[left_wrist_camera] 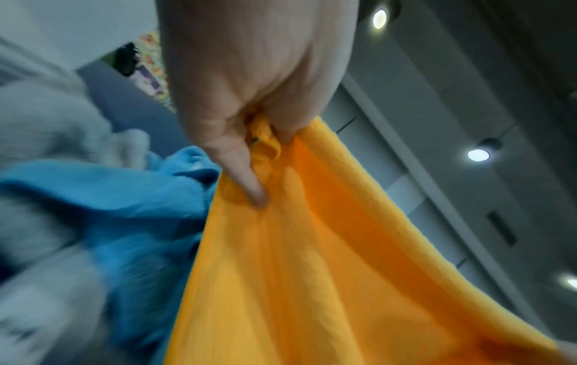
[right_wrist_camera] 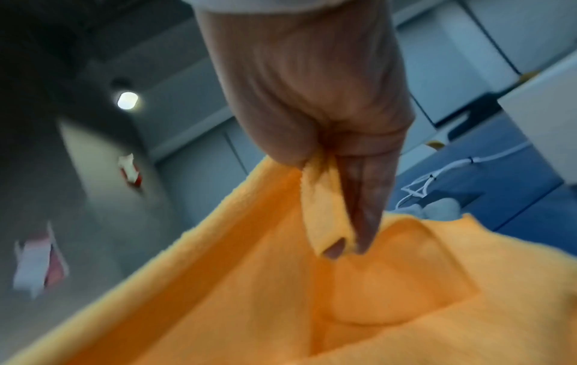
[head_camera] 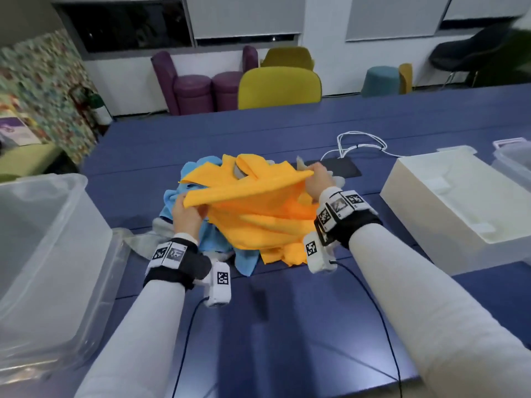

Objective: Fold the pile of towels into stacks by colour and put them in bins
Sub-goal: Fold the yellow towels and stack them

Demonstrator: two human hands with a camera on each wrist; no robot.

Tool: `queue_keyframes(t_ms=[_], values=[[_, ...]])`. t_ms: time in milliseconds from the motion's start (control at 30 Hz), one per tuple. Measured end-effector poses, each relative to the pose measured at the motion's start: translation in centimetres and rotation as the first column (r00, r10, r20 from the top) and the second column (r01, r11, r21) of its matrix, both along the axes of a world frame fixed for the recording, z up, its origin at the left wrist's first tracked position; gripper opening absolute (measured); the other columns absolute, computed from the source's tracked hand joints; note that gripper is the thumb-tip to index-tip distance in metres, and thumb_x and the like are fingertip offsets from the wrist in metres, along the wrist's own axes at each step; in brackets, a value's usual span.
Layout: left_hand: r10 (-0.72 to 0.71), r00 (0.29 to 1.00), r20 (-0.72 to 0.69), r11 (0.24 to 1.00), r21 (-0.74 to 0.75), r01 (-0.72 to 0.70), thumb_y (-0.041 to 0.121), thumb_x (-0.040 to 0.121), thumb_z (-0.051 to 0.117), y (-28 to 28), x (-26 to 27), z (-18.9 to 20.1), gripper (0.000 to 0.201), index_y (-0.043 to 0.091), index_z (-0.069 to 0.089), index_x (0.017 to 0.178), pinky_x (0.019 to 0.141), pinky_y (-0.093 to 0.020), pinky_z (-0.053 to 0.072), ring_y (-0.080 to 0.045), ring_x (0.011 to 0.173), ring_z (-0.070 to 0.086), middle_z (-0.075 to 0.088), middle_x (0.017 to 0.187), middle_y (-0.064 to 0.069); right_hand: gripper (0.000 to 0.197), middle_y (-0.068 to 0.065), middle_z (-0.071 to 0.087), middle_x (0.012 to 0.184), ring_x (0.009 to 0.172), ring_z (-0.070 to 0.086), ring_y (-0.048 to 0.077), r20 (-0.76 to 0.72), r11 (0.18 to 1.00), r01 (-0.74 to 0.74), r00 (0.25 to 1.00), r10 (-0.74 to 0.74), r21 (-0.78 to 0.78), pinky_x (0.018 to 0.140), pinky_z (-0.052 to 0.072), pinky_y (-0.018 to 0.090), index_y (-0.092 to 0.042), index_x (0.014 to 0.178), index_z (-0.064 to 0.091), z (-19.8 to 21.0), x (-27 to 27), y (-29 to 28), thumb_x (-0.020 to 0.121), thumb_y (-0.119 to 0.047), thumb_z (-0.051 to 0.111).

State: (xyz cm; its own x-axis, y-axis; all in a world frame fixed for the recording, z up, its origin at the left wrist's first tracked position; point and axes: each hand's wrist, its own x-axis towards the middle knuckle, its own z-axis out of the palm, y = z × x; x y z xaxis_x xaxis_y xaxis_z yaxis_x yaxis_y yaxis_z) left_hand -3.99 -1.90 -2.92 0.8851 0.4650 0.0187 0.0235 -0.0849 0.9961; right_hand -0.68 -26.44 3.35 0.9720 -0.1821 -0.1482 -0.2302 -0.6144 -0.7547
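Note:
An orange towel [head_camera: 253, 193] is lifted above a mixed pile on the blue table [head_camera: 287, 311]. My left hand [head_camera: 186, 212] pinches its left corner, and my right hand [head_camera: 319, 179] pinches its right corner, so the top edge stretches between them. The left wrist view shows my left hand [left_wrist_camera: 249, 138] gripping the orange towel [left_wrist_camera: 296, 271] beside blue towels [left_wrist_camera: 125, 210]. In the right wrist view my right hand [right_wrist_camera: 340, 197] pinches a fold of the orange towel [right_wrist_camera: 281, 308]. Blue towels [head_camera: 215, 242] and grey towels [head_camera: 163, 225] lie under more orange cloth.
A clear plastic bin [head_camera: 43, 254] stands at the left. A white box [head_camera: 459, 202] sits at the right, with another clear bin [head_camera: 514, 159] behind it. A dark pad [head_camera: 342, 168] and a white cable [head_camera: 359, 142] lie beyond the pile. Chairs line the far edge.

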Motion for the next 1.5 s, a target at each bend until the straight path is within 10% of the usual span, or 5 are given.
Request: queue_keyframes(t_ms=[333,600,967,1200,1500], values=[[0.144,0.758,0.637,0.893,0.247,-0.377,0.005,0.082,0.043,3.2,-2.3,8.5,0.03,0.019,0.061,0.101,0.096,-0.037,0.042,-0.036,0.105,0.054,0.056,0.102,-0.006,0.05,0.004,0.053,0.089,0.081,0.05,0.017,0.776,0.94,0.023,0.557,-0.295,0.341,0.069,0.039,0.025,-0.006,0.11,0.054,5.9,-4.6,1.8,0.065,0.004,0.035],[0.073,0.99,0.119,0.954,0.282,-0.105,0.003,0.082,0.059,4.2,-8.8,1.1,0.034,0.01,0.04,0.055,0.049,-0.017,0.028,0.001,0.047,0.03,0.033,0.058,-0.003,0.027,0.013,0.061,0.111,0.09,0.055,0.029,0.158,0.969,-0.04,0.984,0.081,-0.245,0.065,0.033,0.026,-0.011,0.107,0.063,-2.3,-9.2,-0.2,0.083,-0.006,0.053],[-0.286,0.733,-0.618,0.895,0.101,0.435,0.024,0.093,0.054,8.2,-13.8,-5.3,0.018,0.009,0.058,0.084,0.062,-0.025,0.043,-0.016,0.067,0.055,0.059,0.081,-0.006,0.035,0.002,0.045,0.069,0.059,0.043,0.018,-0.767,0.501,-0.693,0.636,0.085,-0.519,0.06,0.042,0.031,-0.018,0.064,0.041,-5.3,-12.9,-0.8,0.084,-0.033,0.065],[-0.044,0.931,-0.362,0.994,0.074,0.076,0.011,0.094,0.05,9.1,-13.0,-6.8,0.02,0.019,0.054,0.076,0.075,-0.033,0.037,-0.019,0.083,0.045,0.05,0.079,-0.003,0.053,0.011,0.048,0.128,0.113,0.05,0.029,-0.29,0.982,-0.132,0.953,0.087,-0.138,0.08,0.041,0.032,-0.009,0.126,0.053,-6.1,-9.8,-2.3,0.078,-0.018,0.075],[0.136,0.919,-0.371,0.99,0.086,-0.111,0.005,0.087,0.053,8.3,-11.0,-9.5,0.027,0.012,0.044,0.063,0.056,-0.026,0.029,-0.013,0.061,0.034,0.037,0.063,-0.002,0.045,0.017,0.056,0.128,0.118,0.052,0.029,-0.142,0.902,0.329,0.943,-0.3,0.278,0.089,0.039,0.028,0.002,0.125,0.056,-11.4,-7.8,0.7,0.085,-0.015,0.068]])
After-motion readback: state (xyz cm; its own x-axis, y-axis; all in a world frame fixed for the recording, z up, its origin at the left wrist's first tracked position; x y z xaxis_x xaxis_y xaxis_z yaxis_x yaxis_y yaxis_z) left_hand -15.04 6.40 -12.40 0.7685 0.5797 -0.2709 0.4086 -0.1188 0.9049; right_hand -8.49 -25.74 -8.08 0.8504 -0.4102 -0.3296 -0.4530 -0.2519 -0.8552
